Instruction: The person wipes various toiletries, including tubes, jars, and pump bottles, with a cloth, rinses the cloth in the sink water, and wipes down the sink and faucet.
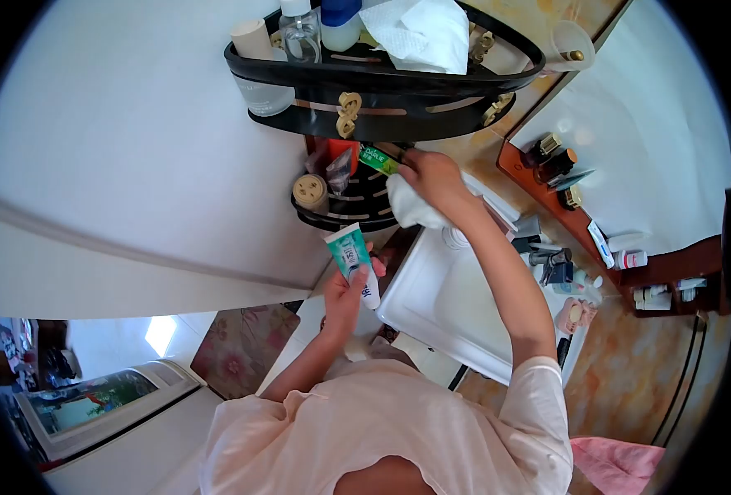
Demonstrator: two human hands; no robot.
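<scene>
My left hand (pixel 350 293) is closed around a teal and white squeeze tube (pixel 349 252), held tilted just below the lower corner shelf (pixel 357 221). Over that shelf's right side reaches my right hand (pixel 436 183), with a bunched white cloth (pixel 413 205) in its grasp. Its fingertips are partly hidden and meet the end of a green Darlie tube (pixel 378 160); I cannot tell whether they grip that too. Also on the lower shelf are a round beige-lidded jar (pixel 310 191) and a clear plastic packet (pixel 340 171) beside something red.
Above hangs a black upper shelf (pixel 390 78) with bottles and tissue (pixel 427 35). A white sink (pixel 456 297) lies under my right forearm, toiletries along its far edge. On the right are a mirror and a wooden ledge (pixel 539 183) with small bottles.
</scene>
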